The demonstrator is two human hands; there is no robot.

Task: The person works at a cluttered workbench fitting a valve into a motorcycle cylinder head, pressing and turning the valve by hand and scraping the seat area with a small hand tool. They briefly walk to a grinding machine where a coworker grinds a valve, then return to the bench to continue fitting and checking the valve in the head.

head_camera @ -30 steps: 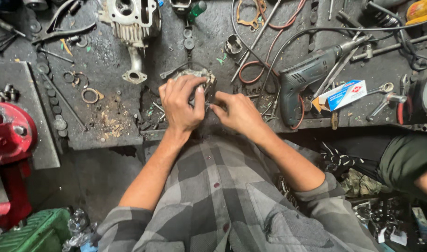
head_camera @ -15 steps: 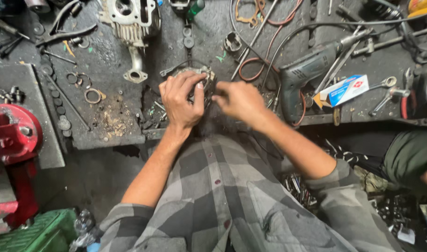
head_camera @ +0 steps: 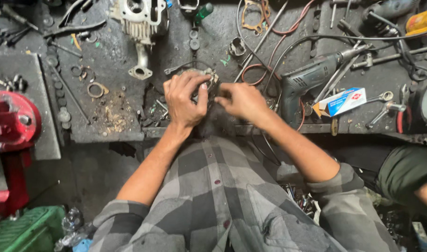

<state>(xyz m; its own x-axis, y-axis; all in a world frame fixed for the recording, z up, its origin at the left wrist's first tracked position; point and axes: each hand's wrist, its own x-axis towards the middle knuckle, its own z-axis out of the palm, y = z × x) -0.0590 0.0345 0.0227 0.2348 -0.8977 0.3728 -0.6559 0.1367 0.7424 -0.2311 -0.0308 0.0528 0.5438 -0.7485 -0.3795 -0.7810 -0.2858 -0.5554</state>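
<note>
Firstly, nearest the camera, bottom-centre of frame: grey plaid shirt (head_camera: 222,200), both forearms extended up toward the bench edge.

Grip state: left hand (head_camera: 184,99) was closed over a small metal part (head_camera: 208,79), fingers curled across its top and near side, thumb at its right edge. Right hand (head_camera: 241,100) was also closed, fingertips pinched in at the part's right side; whether it gripped the part itself or a small fitting on it could not be told, as the contact pt was hidden.

Part location: centre of frame, slightly above middle, at the front strip of the workbench (head_camera: 115,130), just inside the bench edge. It sat under and between both hands; only a dull grey rim showed above the left knuckles.

Handling (judged): appeared to be cast or machined metal, so rigid, fairly heavy for its size, not fragile. Surface prob. oily given the grimy bench, so slip risk. Best hold: around the outer rim w/ full hand, as the left hand had it, leaving one side free for fingertip work.

Further out:
- Right of centre: grey-green electric drill (head_camera: 311,77), lying on its side, cables looped around it.
- Right: small blue-and-white carton (head_camera: 346,100), spanner (head_camera: 379,98) just beside it.
- Upper left: finned engine casting (head_camera: 138,18), well apart from the hands.
- Left-centre: loose ring (head_camera: 97,88) near sawdust-like debris.
- Left edge: red vice (head_camera: 10,126).
- Right edge, lower: another person's sleeve (head_camera: 405,170).
</note>
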